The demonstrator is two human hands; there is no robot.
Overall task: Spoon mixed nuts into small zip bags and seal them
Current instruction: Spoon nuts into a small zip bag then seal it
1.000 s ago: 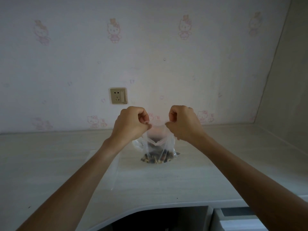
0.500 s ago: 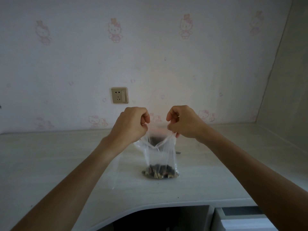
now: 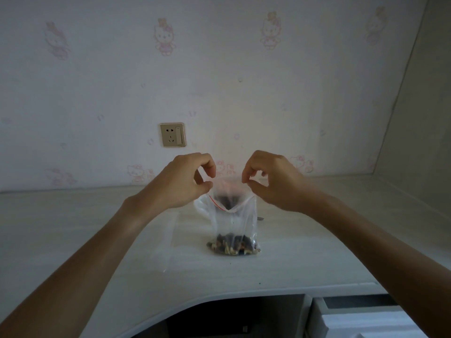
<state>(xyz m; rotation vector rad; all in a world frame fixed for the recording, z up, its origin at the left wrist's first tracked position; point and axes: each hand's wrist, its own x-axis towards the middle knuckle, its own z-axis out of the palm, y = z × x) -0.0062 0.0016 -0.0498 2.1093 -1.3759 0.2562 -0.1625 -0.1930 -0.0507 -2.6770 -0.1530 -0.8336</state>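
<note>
Desk (image 3: 97,228) bare left and right of the zip bag (image 3: 234,223); wall (image 3: 244,93) close behind.

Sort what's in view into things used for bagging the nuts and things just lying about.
In use: left hand; right hand; zip bag, both hands pinching its top; mixed nuts inside it.

Lying about: wall socket; flat clear bags on desk; open drawer.

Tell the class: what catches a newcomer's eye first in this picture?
At the centre, a clear zip bag stands on the pale desk, mixed nuts at its bottom. The left hand and right hand pinch its top corners. A socket sits on the wall behind.
</note>
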